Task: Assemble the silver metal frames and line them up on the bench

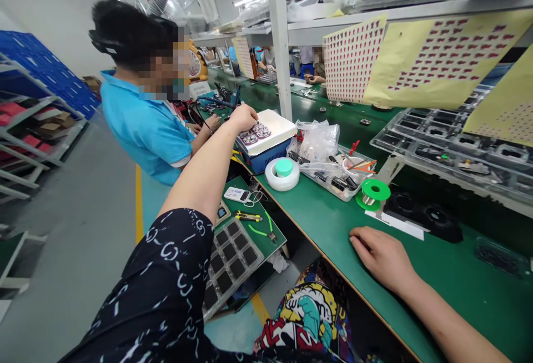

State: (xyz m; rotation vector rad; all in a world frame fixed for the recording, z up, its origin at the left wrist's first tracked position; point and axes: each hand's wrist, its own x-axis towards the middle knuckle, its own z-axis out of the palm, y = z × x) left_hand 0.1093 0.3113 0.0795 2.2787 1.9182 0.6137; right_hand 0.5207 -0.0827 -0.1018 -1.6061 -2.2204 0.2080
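Observation:
My left hand (245, 117) is stretched far forward over a white tray (277, 121). Its fingers are bent and close together at the tray's left side, beside several small dark purple, frame-like parts (259, 134). What the fingertips hold, if anything, is hidden. The tray sits on top of a blue box (270, 153). My right hand (381, 255) rests on the green bench top (312, 213), its fingers curled in and no object showing in it. Closest to it are a green spool of wire (373, 192) and a white strip (397, 225).
A roll of clear tape (282, 174) and a plastic bin (345, 188) of tools and bags stand mid-bench. Green-handled cutters (264, 233), a yellow knife (248, 216) and a compartment tray (233, 260) lie on a lower table. A co-worker (141, 119) in blue sits at left.

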